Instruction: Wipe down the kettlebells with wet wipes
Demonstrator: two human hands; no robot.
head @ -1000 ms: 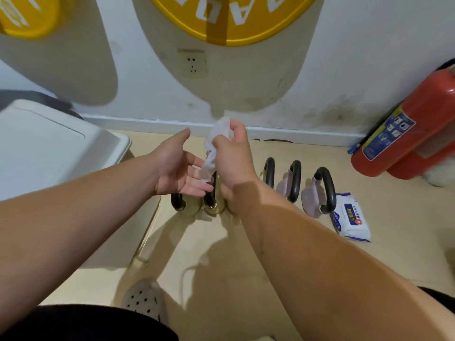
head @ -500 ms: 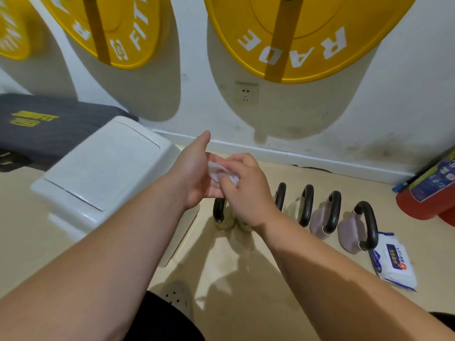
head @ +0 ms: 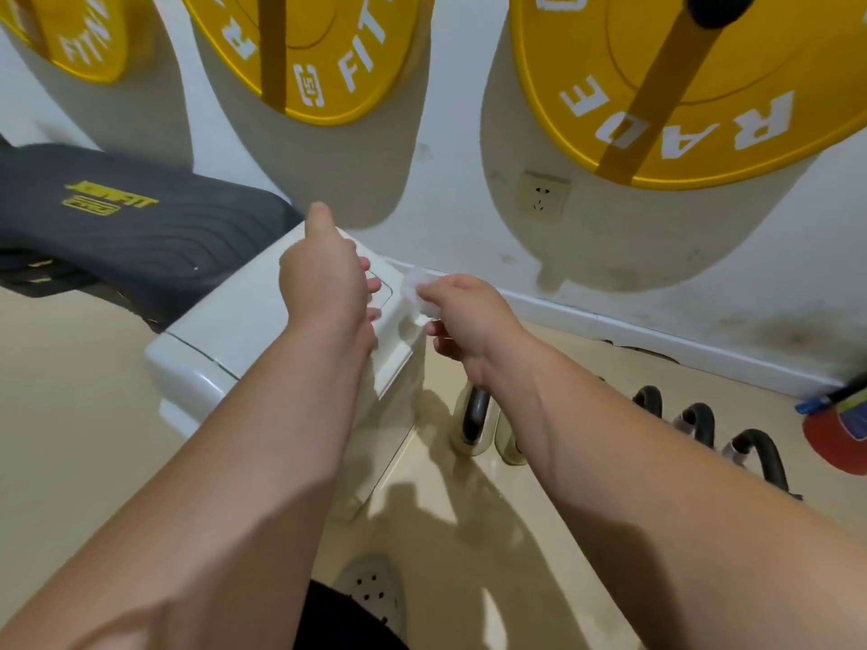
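My right hand (head: 469, 316) pinches a crumpled white wet wipe (head: 416, 289) just above the right edge of a white lidded bin (head: 234, 335). My left hand (head: 323, 279) rests on the bin's swing lid, fingers spread and pressing it. Several kettlebells stand in a row on the floor along the wall: a cream one with a black handle (head: 474, 417) under my right wrist, and pinkish ones with black handles (head: 699, 422) (head: 760, 457) further right. My right forearm hides part of the row.
Yellow weight plates (head: 680, 86) (head: 319, 53) hang on the white wall above a socket (head: 542, 197). A dark padded bench (head: 126, 227) lies at the left. A red fire extinguisher (head: 835, 438) sits at the right edge. My grey shoe (head: 370, 588) is on the beige floor.
Both hands moved left from above the kettlebells to the bin. My left hand let go of the wipe and went onto the lid; the right hand kept the crumpled wipe.
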